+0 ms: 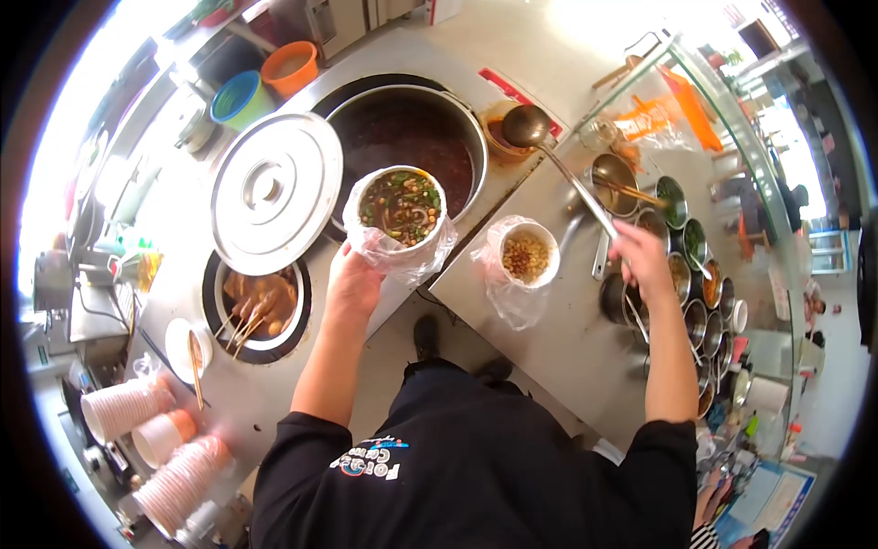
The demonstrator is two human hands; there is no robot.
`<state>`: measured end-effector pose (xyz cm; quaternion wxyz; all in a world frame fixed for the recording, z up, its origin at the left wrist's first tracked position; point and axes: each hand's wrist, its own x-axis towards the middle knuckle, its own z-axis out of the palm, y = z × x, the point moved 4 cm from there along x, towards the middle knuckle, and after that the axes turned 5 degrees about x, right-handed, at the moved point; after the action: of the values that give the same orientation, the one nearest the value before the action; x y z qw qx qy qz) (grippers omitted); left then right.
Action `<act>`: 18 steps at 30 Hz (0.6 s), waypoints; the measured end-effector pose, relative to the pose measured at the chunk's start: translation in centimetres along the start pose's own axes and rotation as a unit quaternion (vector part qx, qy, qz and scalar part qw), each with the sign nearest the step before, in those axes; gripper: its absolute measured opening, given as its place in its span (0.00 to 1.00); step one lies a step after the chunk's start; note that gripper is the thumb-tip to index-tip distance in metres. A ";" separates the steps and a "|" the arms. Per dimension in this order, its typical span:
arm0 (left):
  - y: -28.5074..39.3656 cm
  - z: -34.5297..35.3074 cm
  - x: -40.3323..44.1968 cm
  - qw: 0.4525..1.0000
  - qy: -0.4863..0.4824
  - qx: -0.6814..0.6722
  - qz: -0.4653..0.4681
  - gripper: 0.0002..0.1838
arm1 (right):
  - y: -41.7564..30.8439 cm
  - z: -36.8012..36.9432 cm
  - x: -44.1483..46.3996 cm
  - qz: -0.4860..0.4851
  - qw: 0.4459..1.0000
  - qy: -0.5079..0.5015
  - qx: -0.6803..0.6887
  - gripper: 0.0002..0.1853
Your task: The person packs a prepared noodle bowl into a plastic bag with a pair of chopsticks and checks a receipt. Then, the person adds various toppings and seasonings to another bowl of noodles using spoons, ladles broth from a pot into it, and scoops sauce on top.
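My left hand [350,285] is wrapped round a white takeaway bowl [443,218] in a clear plastic bag. Dark broth, noodles, beans and chopped greens fill it. My right hand [642,261] grips the handle of a metal ladle [578,186], whose round head lies over a small orange-brown container [501,151]. Between my hands, a second bagged bowl [551,240] with beans or nuts in it stands on the right counter. Just beyond the held bowl is a large pot [479,151] of dark red-brown broth, its metal lid [274,210] tilted against the left side.
A smaller pot [304,295] with skewered food is set into the left counter. Near it are a white bowl with chopsticks [196,361] and stacked paper bowls [183,485]. Several metal topping containers [695,242] line the right counter beside a glass guard [722,119].
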<state>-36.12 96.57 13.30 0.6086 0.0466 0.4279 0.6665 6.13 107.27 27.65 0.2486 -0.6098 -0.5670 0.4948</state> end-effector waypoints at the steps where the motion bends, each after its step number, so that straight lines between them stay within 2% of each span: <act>1: 0.1 0.3 -0.3 1.000 -0.008 -0.002 0.002 0.16 | 0.1 -0.3 1.6 0.033 0.999 0.008 0.016 0.22; 4: 0.2 1.3 -1.0 1.000 -0.017 0.022 -0.005 0.15 | 0.0 -1.2 5.6 0.099 0.989 -0.011 0.107 0.17; 6: -0.3 1.6 -0.9 0.998 -0.045 0.047 0.000 0.14 | 0.9 -2.7 7.3 0.074 0.985 0.086 0.130 0.18; 7: -0.2 2.6 -1.8 0.998 -0.032 0.051 -0.006 0.13 | 0.5 -3.7 7.9 -0.034 0.992 0.117 -0.013 0.18; 8: -0.1 3.6 -2.5 0.996 -0.075 0.050 0.010 0.12 | 0.3 -4.7 7.2 -0.129 0.966 0.150 -0.163 0.19; 9: -0.1 5.0 -3.4 0.994 -0.099 0.054 0.007 0.11 | -1.0 -4.5 4.8 -0.269 0.883 0.294 -0.248 0.18; 10: -0.3 5.6 -4.0 0.989 -0.135 0.060 0.011 0.11 | -3.7 -3.9 0.7 -0.325 0.857 0.344 -0.204 0.17; 11: -0.7 6.4 -4.6 0.994 -0.090 0.065 -0.007 0.10 | -4.9 -3.3 -3.3 -0.387 0.821 0.383 -0.169 0.18; 12: -1.3 5.6 -3.8 0.984 -0.166 0.055 -0.028 0.10 | -5.4 -2.8 -7.3 -0.451 0.778 0.414 -0.138 0.19; 13: -1.9 5.7 -3.5 0.978 -0.199 0.047 -0.046 0.10 | -5.6 -2.2 -11.7 -0.484 0.772 0.398 -0.108 0.23; 14: -2.3 6.9 -4.2 0.981 -0.174 0.084 -0.028 0.10 | -5.6 -1.6 -15.6 -0.513 0.753 0.404 -0.083 0.24; 16: -3.5 8.2 -4.6 0.977 -0.192 0.053 -0.078 0.14 | -5.7 0.0 -22.3 -0.584 0.669 0.457 -0.039 0.26; 17: -3.9 10.7 -5.8 0.977 -0.181 0.067 -0.092 0.16 | -6.3 0.5 -24.7 -0.641 0.606 0.469 -0.025 0.28; 18: -4.5 12.5 -6.8 0.977 -0.168 0.081 -0.106 0.18 | -7.9 1.2 -27.2 -0.798 0.540 0.267 0.023 0.26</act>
<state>-23.60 96.70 21.49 0.7334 0.1613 0.3746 0.5438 5.11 83.32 42.74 0.6945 -0.0029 -0.7150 -0.0809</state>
